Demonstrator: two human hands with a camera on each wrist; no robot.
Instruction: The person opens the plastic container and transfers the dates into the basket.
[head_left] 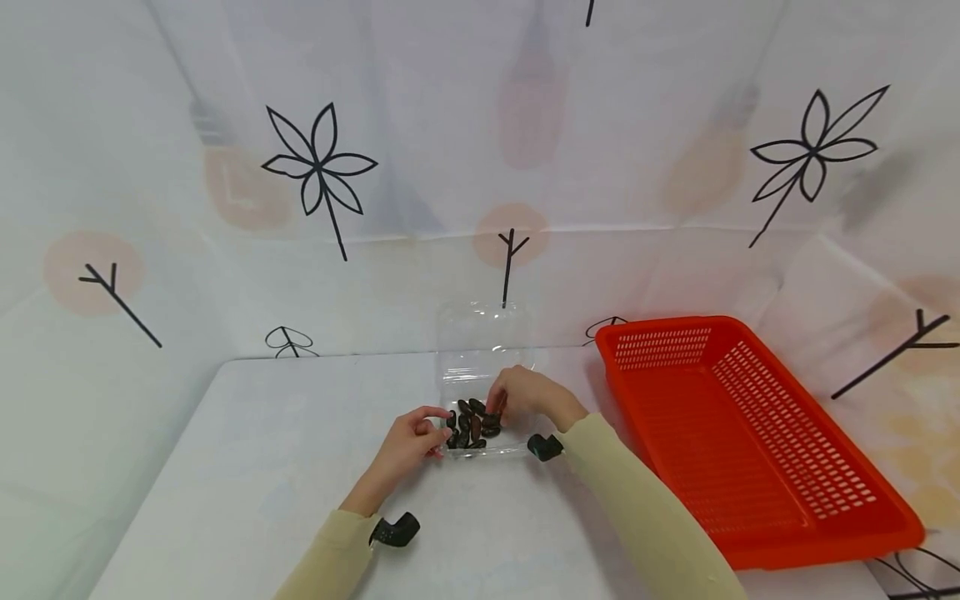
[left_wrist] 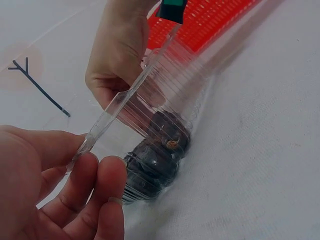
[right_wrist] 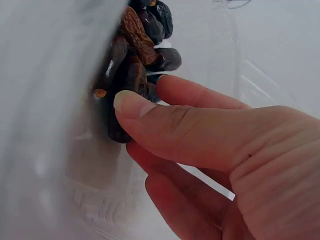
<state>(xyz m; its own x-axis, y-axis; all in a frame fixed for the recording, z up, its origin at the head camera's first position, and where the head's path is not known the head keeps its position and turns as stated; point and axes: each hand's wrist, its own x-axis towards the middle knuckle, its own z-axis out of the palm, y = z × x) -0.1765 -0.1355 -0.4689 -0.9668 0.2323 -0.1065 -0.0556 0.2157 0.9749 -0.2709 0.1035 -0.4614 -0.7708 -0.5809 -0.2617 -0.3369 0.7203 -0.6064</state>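
Observation:
A clear plastic clamshell box [head_left: 512, 443] sits on the table with its see-through lid [head_left: 483, 337] raised against the back cloth. Several dark, wrinkled dates [head_left: 464, 428] lie in it, one of them redder brown [right_wrist: 138, 37]. At the box's left side, my left hand [head_left: 405, 443] pinches the plastic rim [left_wrist: 107, 117] between thumb and fingers. My right hand [head_left: 528, 393] reaches inside from the right and pinches a dark date [right_wrist: 118, 131] beside the others. The left wrist view shows more dates [left_wrist: 155, 160] through the ribbed wall.
A red plastic basket [head_left: 742, 442] with perforated sides stands at the right, close to my right forearm. Behind the white table [head_left: 300, 467] hangs a patterned white cloth [head_left: 420, 167]. Dark bands [head_left: 395, 530] are on both wrists.

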